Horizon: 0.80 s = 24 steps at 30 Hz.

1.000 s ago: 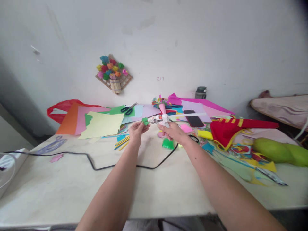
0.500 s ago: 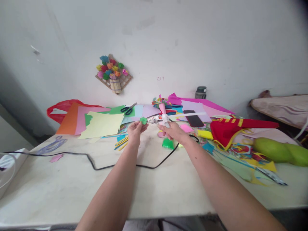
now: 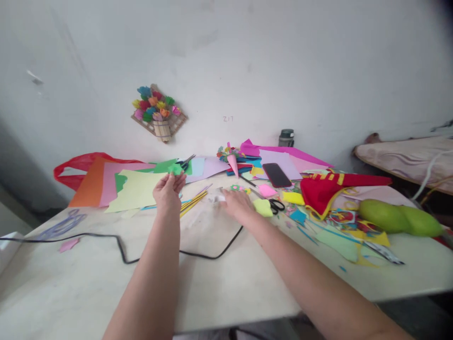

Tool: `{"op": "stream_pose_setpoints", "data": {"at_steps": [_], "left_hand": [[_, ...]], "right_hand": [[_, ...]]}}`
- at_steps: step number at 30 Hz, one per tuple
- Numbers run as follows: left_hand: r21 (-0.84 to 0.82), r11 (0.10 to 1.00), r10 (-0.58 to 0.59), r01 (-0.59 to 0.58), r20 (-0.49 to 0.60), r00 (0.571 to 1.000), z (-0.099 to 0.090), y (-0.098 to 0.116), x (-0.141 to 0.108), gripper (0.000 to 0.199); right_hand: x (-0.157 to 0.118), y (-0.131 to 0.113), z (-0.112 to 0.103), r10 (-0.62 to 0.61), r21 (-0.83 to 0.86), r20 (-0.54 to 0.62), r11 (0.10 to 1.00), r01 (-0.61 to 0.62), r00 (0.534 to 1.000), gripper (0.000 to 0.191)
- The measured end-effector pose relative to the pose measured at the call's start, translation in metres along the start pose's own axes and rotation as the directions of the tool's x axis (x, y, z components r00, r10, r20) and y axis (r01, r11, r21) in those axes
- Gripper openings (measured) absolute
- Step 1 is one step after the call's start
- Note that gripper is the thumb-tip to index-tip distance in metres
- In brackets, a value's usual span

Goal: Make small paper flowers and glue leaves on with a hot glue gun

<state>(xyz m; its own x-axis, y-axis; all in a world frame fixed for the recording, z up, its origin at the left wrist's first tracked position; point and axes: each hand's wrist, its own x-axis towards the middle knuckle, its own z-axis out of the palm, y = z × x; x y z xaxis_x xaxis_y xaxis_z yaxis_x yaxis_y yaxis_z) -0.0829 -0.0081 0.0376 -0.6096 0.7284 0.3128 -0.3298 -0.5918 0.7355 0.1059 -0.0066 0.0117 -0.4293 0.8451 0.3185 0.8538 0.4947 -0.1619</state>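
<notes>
My left hand is raised above the paper sheets, thumb and fingertips pinched on a small green paper flower. Low over the middle of the table, my right hand is closed around the white glue gun. The hand covers most of the gun, and the part that shows is blurred. Yellow sticks lie between my two hands. Just beyond the right fingers are small paper flowers, and a pale yellow packet lies beside that wrist.
A black cord crosses the table beneath my forearms. Scissors lie on coloured sheets; more scissors are at the right. Farther back are a pink paper cone and a phone. Red cloth and paper scraps fill the right side.
My left hand has moved left and a little up with the green flower, away from the glue gun. My right hand has lowered the gun toward the table. The view has shifted slightly.
</notes>
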Motion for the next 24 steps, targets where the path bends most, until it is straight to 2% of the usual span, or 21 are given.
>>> {"op": "stream_pose_setpoints", "data": {"at_steps": [2, 5, 8, 10, 12, 14, 17, 20, 24], "left_hand": [[0.012, 1.0, -0.017, 0.017, 0.026, 0.999, 0.003, 0.003, -0.001, 0.018], [0.07, 0.992, -0.108, 0.102, 0.09, 0.99, 0.01, -0.001, -0.007, 0.019], [0.135, 0.972, -0.209, 0.193, 0.112, 0.972, 0.018, -0.012, -0.016, 0.019], [0.146, 0.963, -0.245, 0.225, 0.137, 0.96, 0.022, -0.019, -0.022, 0.02], [0.145, 0.957, -0.273, 0.251, 0.157, 0.949, 0.024, -0.025, -0.027, 0.022], [0.153, 0.952, -0.291, 0.266, 0.18, 0.94, 0.024, -0.031, -0.032, 0.023], [0.184, 0.944, -0.31, 0.275, 0.204, 0.928, 0.025, -0.038, -0.037, 0.024], [0.224, 0.937, -0.317, 0.266, 0.234, 0.919, 0.026, -0.044, -0.041, 0.025], [0.253, 0.93, -0.329, 0.265, 0.256, 0.909, 0.027, -0.05, -0.045, 0.027]], "right_hand": [[0.0, -0.013, 0.007, -0.097, -0.075, -0.015, 0.993, 0.096, 0.995, 0.035], [0.0, -0.027, 0.013, -0.135, -0.11, 0.002, 0.985, 0.134, 0.991, 0.032], [0.002, -0.024, 0.008, -0.14, -0.082, -0.025, 0.987, 0.137, 0.99, 0.034], [0.005, -0.01, 0.0, -0.099, -0.044, -0.071, 0.994, 0.096, 0.993, 0.03], [0.009, 0.014, -0.008, 0.036, 0.029, -0.15, 0.999, -0.032, 0.988, 0.027], [0.013, 0.042, -0.014, 0.228, 0.093, -0.169, 0.972, -0.215, 0.959, 0.023], [0.014, 0.076, -0.016, 0.359, 0.101, -0.153, 0.932, -0.347, 0.921, 0.022], [0.013, 0.091, -0.014, 0.369, 0.085, -0.129, 0.929, -0.361, 0.92, 0.026], [0.014, 0.088, -0.013, 0.317, -0.004, -0.114, 0.947, -0.32, 0.941, 0.031]]}}
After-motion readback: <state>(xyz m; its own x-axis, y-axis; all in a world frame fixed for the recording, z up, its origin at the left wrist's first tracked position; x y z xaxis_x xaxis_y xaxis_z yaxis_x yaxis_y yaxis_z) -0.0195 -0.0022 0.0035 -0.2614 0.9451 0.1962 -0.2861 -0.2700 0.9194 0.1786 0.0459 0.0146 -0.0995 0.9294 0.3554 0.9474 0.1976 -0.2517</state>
